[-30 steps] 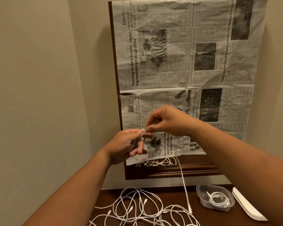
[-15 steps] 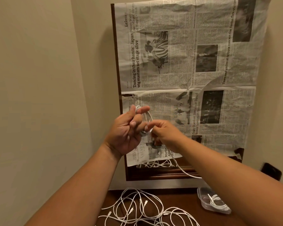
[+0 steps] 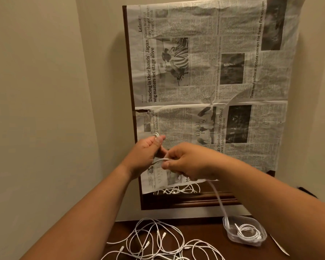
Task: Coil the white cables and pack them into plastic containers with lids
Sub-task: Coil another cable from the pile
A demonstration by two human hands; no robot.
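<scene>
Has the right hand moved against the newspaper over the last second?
Yes. The right hand has dropped lower against the newspaper, from its lower sheet's middle toward the bottom edge.

A clear rounded plastic container (image 3: 231, 236) stands open on the dark worktop (image 3: 204, 228), with a neat coil of white cable (image 3: 249, 233) inside it. Above and left of the container, a thin white cable (image 3: 162, 160) is raised and partly wound into small loops. Its blurred tail hangs down towards the container's left rim. Left of the container, loose white cables (image 3: 158, 241) lie tangled.
</scene>
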